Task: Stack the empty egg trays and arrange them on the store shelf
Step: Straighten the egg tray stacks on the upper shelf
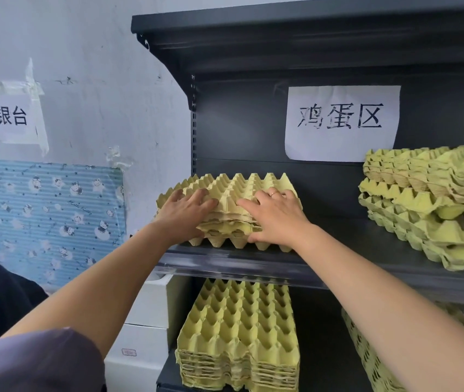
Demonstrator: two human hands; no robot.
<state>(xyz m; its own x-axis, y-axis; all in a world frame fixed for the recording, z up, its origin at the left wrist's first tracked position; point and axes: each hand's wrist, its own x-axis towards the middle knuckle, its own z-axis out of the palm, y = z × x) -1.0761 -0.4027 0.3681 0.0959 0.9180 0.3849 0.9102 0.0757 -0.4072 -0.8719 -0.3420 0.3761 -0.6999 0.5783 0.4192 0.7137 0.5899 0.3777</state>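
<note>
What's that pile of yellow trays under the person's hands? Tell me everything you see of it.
The stack of egg trays is yellowish moulded pulp by its look: a few empty trays nested unevenly, peaks up. It sits at the left end of the dark middle shelf, near the front edge. The left hand and right hand rest spread on its top.

Short tray stack [231, 205] left of taller stack [429, 205].
</note>
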